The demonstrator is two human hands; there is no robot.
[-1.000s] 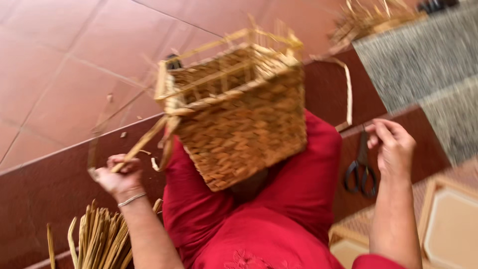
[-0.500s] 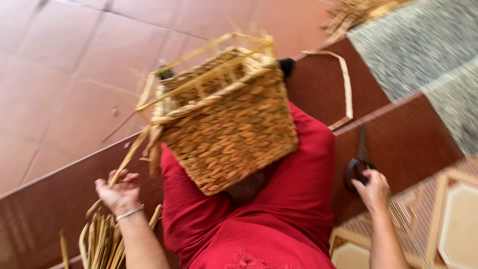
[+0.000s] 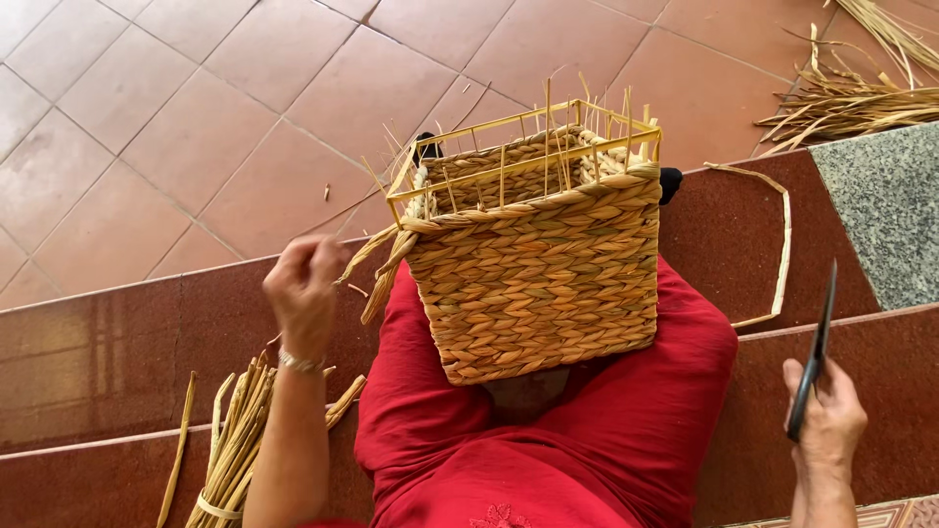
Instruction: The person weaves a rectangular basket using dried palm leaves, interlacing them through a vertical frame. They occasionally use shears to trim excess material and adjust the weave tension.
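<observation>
My right hand (image 3: 827, 420) is closest to me, low at my right side, clenched around a pair of dark scissors (image 3: 814, 357) whose blades rise straight up out of my fist. A bare strip of dark red step lies between that fist and my red-clad knee (image 3: 685, 362).

My left hand (image 3: 305, 291) is raised a little farther out on the other side, a thin bracelet (image 3: 298, 363) at the wrist. Its fingers are curled around the end of a flat straw strand (image 3: 377, 256) that runs away from my grasp, up and to the right, to the near corner of the woven basket (image 3: 543, 274). Below that wrist, toward me, a tied bundle of straw stalks (image 3: 235, 445) lies on the step.

The basket rests tilted on my lap between the two hands, its plaited wall facing me and its open mouth turned away. A yellow wire frame (image 3: 518, 147) rims the mouth, and thin stalk ends stick up through it.

Out past my scissor hand, a long loose strand (image 3: 782, 244) curves across the step. Farther still, beyond the basket, lie the orange floor tiles (image 3: 196, 127), with a heap of loose straw (image 3: 841, 98) far off to the right.
</observation>
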